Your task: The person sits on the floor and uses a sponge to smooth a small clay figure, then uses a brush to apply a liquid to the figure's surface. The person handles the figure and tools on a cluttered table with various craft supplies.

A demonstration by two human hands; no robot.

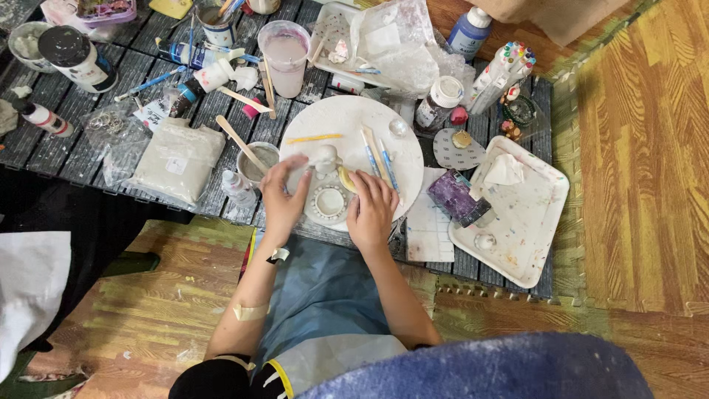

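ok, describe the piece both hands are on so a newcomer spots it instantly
Start at the big round white plate mid-table. At its near edge, between the left hand and right hand, sits a small white ring-shaped mould, the only piece with a hollow centre.

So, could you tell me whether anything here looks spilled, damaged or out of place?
Nothing looks spilled or broken. The square tray is paint-stained and juts past the table edge at its near corner. Both hands, left and right, rest on a white ring mould on the round plate.
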